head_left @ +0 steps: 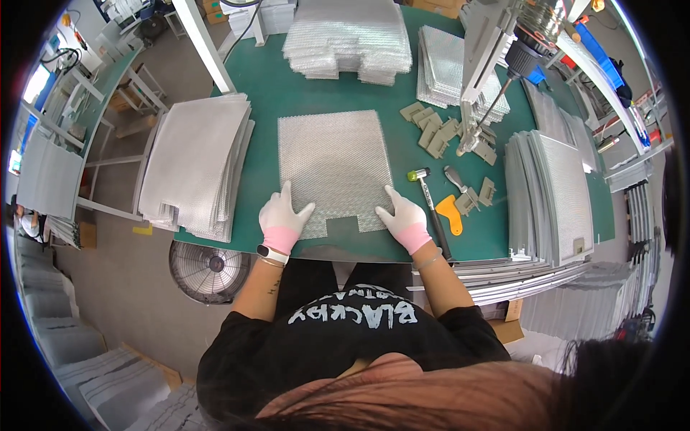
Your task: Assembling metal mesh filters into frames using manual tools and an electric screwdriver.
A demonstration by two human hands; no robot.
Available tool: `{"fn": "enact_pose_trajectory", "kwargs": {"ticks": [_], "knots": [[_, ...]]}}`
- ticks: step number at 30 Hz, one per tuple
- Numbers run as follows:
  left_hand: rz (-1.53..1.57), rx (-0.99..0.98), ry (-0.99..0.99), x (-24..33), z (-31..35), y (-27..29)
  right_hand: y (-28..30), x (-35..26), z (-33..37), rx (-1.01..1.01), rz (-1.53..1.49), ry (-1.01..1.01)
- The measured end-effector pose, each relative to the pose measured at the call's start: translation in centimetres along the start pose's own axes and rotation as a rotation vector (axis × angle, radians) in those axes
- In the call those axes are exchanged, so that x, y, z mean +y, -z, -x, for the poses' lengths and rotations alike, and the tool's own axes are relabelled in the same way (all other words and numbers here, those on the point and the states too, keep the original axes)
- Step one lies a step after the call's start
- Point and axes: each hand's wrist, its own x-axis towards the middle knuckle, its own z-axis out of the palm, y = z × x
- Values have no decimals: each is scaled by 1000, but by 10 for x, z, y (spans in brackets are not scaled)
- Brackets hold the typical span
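Observation:
A rectangular silver mesh sheet (334,161) with a notch in its near edge lies on the green table in front of me. My left hand (280,218), in a white glove with a pink cuff, rests at the sheet's near left corner, thumb and forefinger spread apart over the mesh. At the near right corner lies my right hand (407,219), gloved alike, its thumb and forefinger also apart. The other fingers are partly hidden on both hands. Just right of my right hand lies a hammer (429,197) with a green-yellow face, beside an orange scraper (450,214).
Notched sheets are stacked at the left (194,158), far middle (348,36) and right (553,194). Another mesh stack (442,68) stands far right. Several grey-green brackets (435,133) lie near an upright power driver (521,54). A floor fan (212,267) stands below the table's left edge.

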Motion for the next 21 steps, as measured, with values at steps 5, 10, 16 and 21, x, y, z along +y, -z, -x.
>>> {"fn": "enact_pose_trajectory", "kwargs": {"ticks": [5,10,16,21], "knots": [[10,-1,3,-5,0,-6,5,-6,2,-37,-23,-32],[28,-17,6,-1,-1,-2,6,-2,-2,-59,-3,-37],[58,-54,62,3,-7,3,24,-21,-4,-197,181,-102],[-23,-26,-9,-7,-19,-1,40,-16,-11,-132,282,112]]}}
